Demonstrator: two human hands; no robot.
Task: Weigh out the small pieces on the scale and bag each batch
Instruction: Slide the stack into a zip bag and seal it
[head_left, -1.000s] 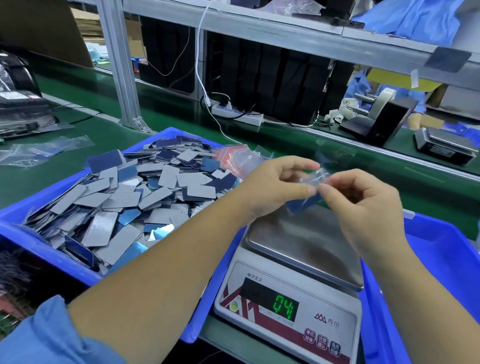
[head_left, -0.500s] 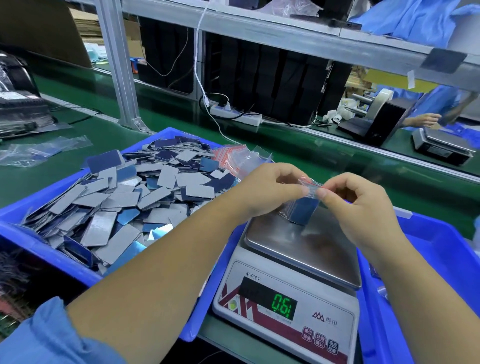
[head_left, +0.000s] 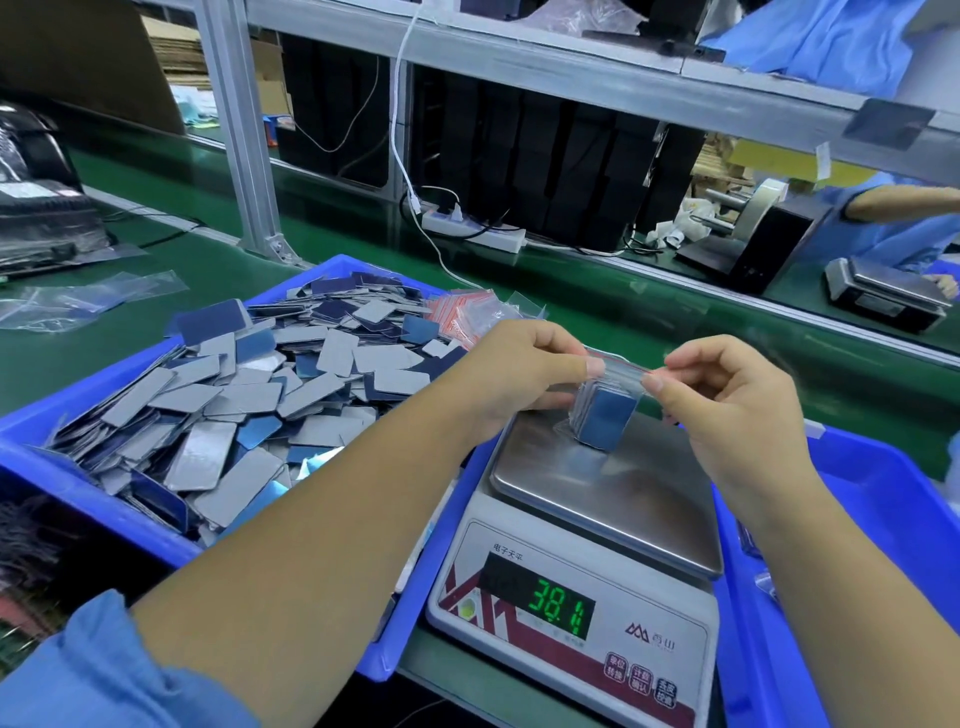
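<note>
A small clear zip bag (head_left: 605, 415) packed with blue and grey flat pieces stands on the steel pan of the scale (head_left: 634, 499). My left hand (head_left: 524, 374) pinches the bag's top strip at its left end. At the right end, my right hand (head_left: 727, 405) pinches the same strip. The green display of the scale reads 38.1. A blue bin (head_left: 78, 499) at the left holds a heap of loose grey and blue pieces (head_left: 249, 410). A stack of empty red-striped zip bags (head_left: 467, 317) lies at the bin's far right corner.
A second blue bin (head_left: 878, 493) stands right of the scale. Clear bags (head_left: 78, 301) lie on the green belt at far left. An aluminium post (head_left: 244, 135), a power strip (head_left: 472, 231), another scale (head_left: 883, 296) and another person's arm (head_left: 904, 202) are behind.
The bag came down from mid-air onto the scale pan. My hands moved apart along its top strip. The display rose from 0.4 to 38.1.
</note>
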